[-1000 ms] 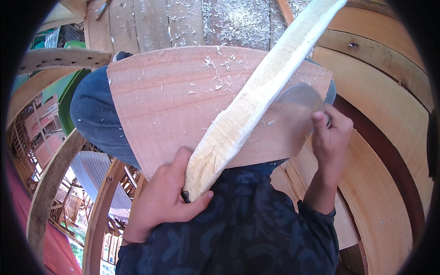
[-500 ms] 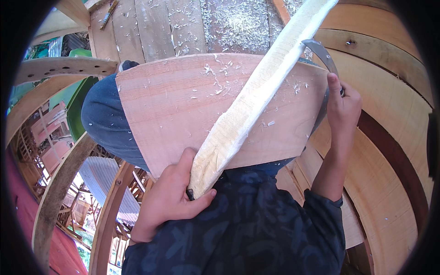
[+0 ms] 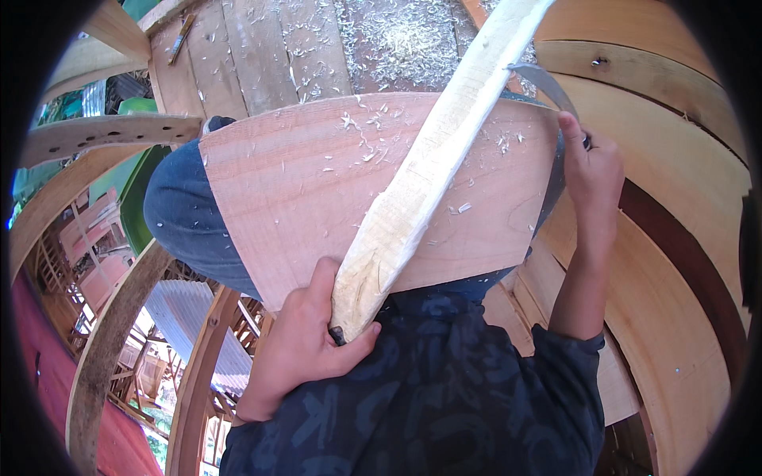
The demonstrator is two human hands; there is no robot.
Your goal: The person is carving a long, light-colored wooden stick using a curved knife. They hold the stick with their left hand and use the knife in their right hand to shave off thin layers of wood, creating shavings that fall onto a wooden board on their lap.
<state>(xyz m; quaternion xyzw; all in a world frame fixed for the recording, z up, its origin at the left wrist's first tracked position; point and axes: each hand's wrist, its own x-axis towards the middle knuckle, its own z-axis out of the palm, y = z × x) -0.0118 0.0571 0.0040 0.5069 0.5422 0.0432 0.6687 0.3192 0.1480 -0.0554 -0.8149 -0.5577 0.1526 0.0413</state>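
A long pale piece of carved wood (image 3: 421, 166) slants from my body up to the top right, across a flat wooden board (image 3: 294, 190) on my lap. My left hand (image 3: 305, 337) is closed around its near, dark-tipped end. In my right hand (image 3: 591, 170) is a curved-blade knife (image 3: 548, 86), its handle mostly hidden by my fingers. My thumb lies up along the knife. The blade's tip touches or nearly touches the right edge of the carved wood near its far part. Several curled shavings (image 3: 361, 139) lie on the board.
Ahead, a plank floor (image 3: 254, 59) carries a heap of shavings (image 3: 409, 47) and a small narrow tool (image 3: 182, 38). Curved wooden planks (image 3: 635, 135) rise at the right. Curved ribs (image 3: 115, 341) stand at the left, with a corrugated sheet (image 3: 194, 325) beyond.
The carved wood's far end has swung slightly left. My right hand and the knife have shifted a little left and up along with it. My left hand keeps its grip.
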